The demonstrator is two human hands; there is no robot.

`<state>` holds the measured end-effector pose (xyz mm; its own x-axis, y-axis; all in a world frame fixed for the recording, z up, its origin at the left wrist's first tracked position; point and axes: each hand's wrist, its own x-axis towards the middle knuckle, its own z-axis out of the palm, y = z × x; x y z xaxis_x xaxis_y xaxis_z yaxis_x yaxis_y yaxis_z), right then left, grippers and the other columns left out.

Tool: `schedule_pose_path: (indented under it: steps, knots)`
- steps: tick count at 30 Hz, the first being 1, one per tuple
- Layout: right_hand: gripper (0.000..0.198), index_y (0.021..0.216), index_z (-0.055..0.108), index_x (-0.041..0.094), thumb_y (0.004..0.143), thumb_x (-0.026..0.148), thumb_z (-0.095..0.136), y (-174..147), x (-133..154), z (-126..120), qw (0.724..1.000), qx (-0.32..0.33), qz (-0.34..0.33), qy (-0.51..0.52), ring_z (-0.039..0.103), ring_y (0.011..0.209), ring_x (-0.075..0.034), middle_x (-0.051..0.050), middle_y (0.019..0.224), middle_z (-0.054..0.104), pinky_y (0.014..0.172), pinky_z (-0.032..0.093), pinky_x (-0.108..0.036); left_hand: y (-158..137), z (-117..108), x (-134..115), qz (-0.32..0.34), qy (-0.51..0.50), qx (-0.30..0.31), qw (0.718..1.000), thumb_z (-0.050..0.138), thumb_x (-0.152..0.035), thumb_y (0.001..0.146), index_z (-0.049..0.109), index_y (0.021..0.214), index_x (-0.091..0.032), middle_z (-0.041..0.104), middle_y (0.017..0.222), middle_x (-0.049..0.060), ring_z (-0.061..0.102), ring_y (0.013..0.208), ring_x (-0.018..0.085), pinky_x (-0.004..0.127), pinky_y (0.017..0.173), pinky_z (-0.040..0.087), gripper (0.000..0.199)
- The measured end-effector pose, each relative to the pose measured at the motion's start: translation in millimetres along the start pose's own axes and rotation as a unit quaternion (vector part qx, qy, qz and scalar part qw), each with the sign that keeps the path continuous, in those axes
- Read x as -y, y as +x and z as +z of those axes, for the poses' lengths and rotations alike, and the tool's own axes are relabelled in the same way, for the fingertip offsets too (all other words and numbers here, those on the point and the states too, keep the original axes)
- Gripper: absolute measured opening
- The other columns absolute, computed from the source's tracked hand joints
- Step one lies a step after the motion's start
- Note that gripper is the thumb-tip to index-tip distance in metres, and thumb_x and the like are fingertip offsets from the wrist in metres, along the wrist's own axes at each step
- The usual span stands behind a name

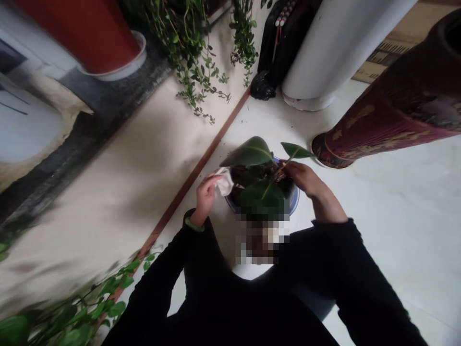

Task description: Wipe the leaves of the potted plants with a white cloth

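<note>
A broad-leaved potted plant (265, 194) stands on the floor between my hands, in a round pot with a blue rim (296, 202). My left hand (206, 193) is at the pot's left side, closed on a crumpled white tissue (224, 181). The tissue is close to the leaves, by the rim. On the right, my right hand (301, 177) reaches over the pot's edge, its fingers closed at the stem (280, 169) under a small upper leaf. Part of its fingertips is hidden. A pixelated patch covers the near side of the pot.
Trailing vines (194, 57) hang from a ledge at the top. A white cylinder (334, 53) and a dark red patterned vase (374, 115) stand at right. A red pot (104, 43) is upper left. Leafy stems (104, 302) reach in at lower left.
</note>
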<state>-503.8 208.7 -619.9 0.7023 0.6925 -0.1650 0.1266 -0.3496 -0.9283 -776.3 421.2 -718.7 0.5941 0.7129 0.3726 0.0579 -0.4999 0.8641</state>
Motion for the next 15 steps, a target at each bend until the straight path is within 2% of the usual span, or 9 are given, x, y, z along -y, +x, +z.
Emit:
schedule_pose_path:
  steps: [3,5,6,7,9,11,12,13,15]
  knots:
    - [0.038,0.105,0.086,0.024,0.096,0.058,0.071,-63,3,-10,0.992,-0.120,0.001,-0.036,0.078,0.118,-0.036,-0.012,0.115,0.086,0.120,0.052,-0.065,-11,-22,3,-0.079,-0.022,-0.073,0.994,0.065,-0.063,0.107,0.086,0.113,-0.025,0.085,0.122,0.011,0.081,0.119,0.029,0.053,0.114,0.064,0.043]
    - [0.033,0.108,0.085,0.026,0.100,0.056,0.072,-102,20,3,0.967,-0.246,-0.027,0.053,0.077,0.123,-0.033,-0.010,0.119,0.085,0.123,0.052,-0.062,-11,-30,-7,-0.102,-0.026,-0.130,0.986,0.069,-0.061,0.105,0.085,0.116,-0.026,0.085,0.122,0.009,0.080,0.118,0.027,0.051,0.117,0.062,0.040]
    - [0.030,0.109,0.085,0.027,0.101,0.054,0.074,-117,32,15,0.956,-0.262,-0.046,0.124,0.077,0.126,-0.031,-0.009,0.121,0.085,0.124,0.052,-0.059,-8,-32,-17,-0.097,-0.025,-0.159,0.982,0.069,-0.058,0.106,0.084,0.120,-0.027,0.085,0.124,0.008,0.080,0.121,0.026,0.049,0.119,0.060,0.038]
    - [0.032,0.112,0.084,0.028,0.102,0.056,0.071,-127,44,29,0.956,-0.210,-0.045,0.198,0.076,0.129,-0.030,-0.009,0.127,0.084,0.124,0.053,-0.057,-5,-32,-31,-0.078,-0.023,-0.185,0.979,0.068,-0.055,0.108,0.083,0.124,-0.028,0.084,0.129,0.007,0.078,0.125,0.025,0.047,0.122,0.058,0.035]
    - [0.052,0.125,0.083,0.028,0.099,0.071,0.069,-137,68,62,0.947,-0.012,0.010,0.321,0.072,0.139,-0.033,-0.011,0.148,0.076,0.123,0.056,-0.057,2,-27,-68,-0.001,-0.012,-0.203,0.979,0.062,-0.046,0.112,0.080,0.131,-0.030,0.080,0.139,0.006,0.074,0.134,0.023,0.042,0.124,0.056,0.031]
    - [0.070,0.136,0.078,0.031,0.091,0.085,0.070,-134,85,91,0.908,0.078,0.071,0.405,0.072,0.140,-0.034,-0.010,0.157,0.071,0.115,0.062,-0.056,5,-19,-108,0.094,0.004,-0.126,0.988,0.057,-0.033,0.114,0.079,0.134,-0.031,0.080,0.140,0.006,0.075,0.133,0.021,0.038,0.119,0.059,0.030]
    - [0.073,0.137,0.077,0.032,0.088,0.086,0.072,-131,90,101,0.894,0.087,0.094,0.430,0.073,0.138,-0.034,-0.009,0.156,0.072,0.110,0.065,-0.054,4,-14,-126,0.140,0.004,-0.048,0.989,0.055,-0.029,0.114,0.078,0.135,-0.031,0.078,0.144,0.006,0.074,0.134,0.020,0.037,0.117,0.060,0.031]
    - [0.071,0.135,0.077,0.032,0.086,0.083,0.077,-129,93,108,0.885,0.078,0.114,0.444,0.075,0.134,-0.033,-0.008,0.151,0.075,0.106,0.068,-0.051,2,-11,-141,0.185,-0.009,0.031,0.982,0.057,-0.027,0.113,0.078,0.136,-0.031,0.076,0.148,0.007,0.072,0.138,0.021,0.039,0.118,0.060,0.032]
    - [0.058,0.126,0.079,0.028,0.085,0.067,0.089,-127,91,111,0.885,0.040,0.148,0.440,0.080,0.120,-0.029,-0.007,0.133,0.083,0.096,0.071,-0.043,-4,-7,-159,0.226,-0.051,0.121,0.965,0.064,-0.031,0.108,0.079,0.132,-0.028,0.072,0.155,0.010,0.066,0.148,0.027,0.050,0.128,0.054,0.028]
